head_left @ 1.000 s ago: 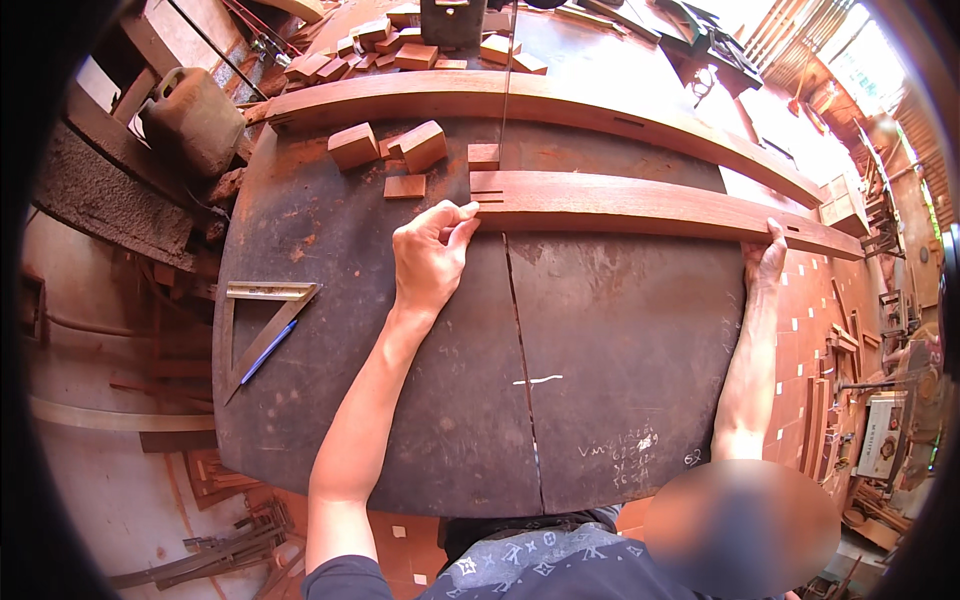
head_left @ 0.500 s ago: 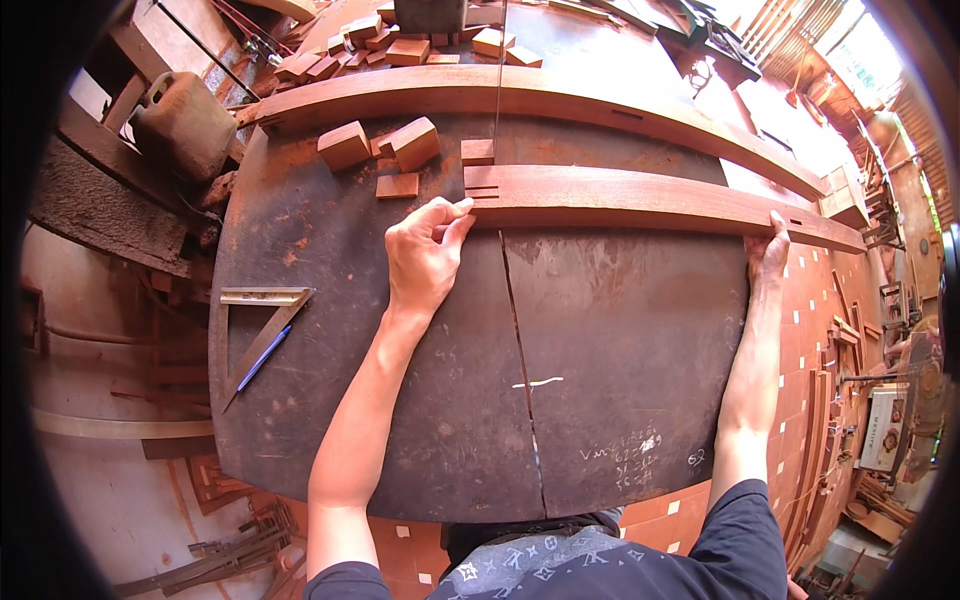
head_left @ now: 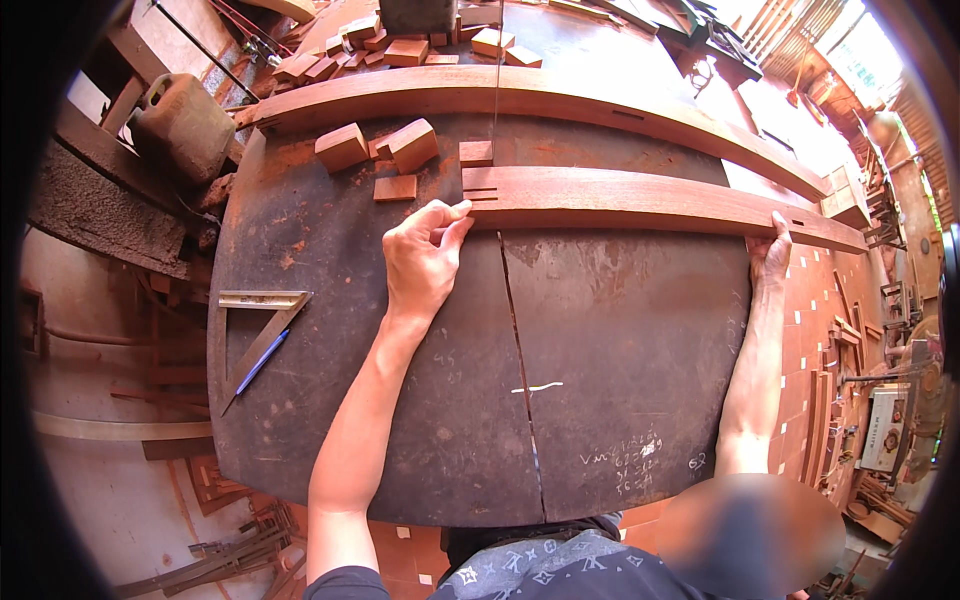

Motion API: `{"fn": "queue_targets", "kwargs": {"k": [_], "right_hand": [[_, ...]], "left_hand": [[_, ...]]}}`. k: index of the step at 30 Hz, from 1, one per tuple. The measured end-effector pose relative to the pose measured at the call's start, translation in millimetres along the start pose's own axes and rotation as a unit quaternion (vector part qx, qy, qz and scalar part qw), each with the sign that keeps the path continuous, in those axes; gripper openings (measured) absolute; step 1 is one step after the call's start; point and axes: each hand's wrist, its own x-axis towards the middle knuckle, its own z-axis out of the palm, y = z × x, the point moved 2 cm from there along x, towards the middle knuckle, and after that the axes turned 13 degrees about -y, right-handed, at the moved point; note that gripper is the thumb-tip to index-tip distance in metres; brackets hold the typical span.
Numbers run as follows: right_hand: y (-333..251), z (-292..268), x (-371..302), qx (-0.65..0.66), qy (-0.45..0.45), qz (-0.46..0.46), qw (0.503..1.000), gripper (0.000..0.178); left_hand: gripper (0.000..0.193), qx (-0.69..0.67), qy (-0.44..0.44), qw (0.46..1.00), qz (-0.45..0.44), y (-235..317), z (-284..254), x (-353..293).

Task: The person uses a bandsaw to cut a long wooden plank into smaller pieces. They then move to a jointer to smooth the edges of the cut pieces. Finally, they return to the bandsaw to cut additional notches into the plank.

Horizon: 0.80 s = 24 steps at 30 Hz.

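Note:
A long reddish-brown wooden beam [head_left: 610,198] lies across the dark metal table [head_left: 620,330], running past its right edge. Two short slots are cut in its left end, and a small mortise shows near the right end. My left hand [head_left: 428,250] pinches the beam's near edge at the slotted end, thumb and forefinger together. Toward the other end, my right hand [head_left: 768,248] grips the near side, thumb up and its other fingers partly hidden beneath. Just behind the beam, a thin upright saw blade [head_left: 497,110] stands close to a small wood block [head_left: 476,153].
A second long beam [head_left: 430,92] lies farther back. Loose wood blocks [head_left: 342,148] sit left of the blade, with more offcuts behind. A set square [head_left: 262,299] and a blue pen [head_left: 263,361] lie on the left. A slit [head_left: 518,340] runs toward me.
The beam and both hands stay almost in place. The whole view has shifted only very slightly.

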Motion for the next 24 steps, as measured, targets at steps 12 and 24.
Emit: {"fn": "queue_targets", "kwargs": {"k": [12,24], "right_hand": [[0.5,0.6,-0.1,0.005,-0.004,0.008,1.0,0.041],[-1.0,14.3,-8.7,0.003,0.003,-0.003,1.0,0.045]], "left_hand": [[0.007,-0.003,-0.008,1.0,-0.013,-1.5,-0.3,0.0],[0.008,-0.003,0.003,1.0,-0.009,1.7,-0.8,0.2]]}}
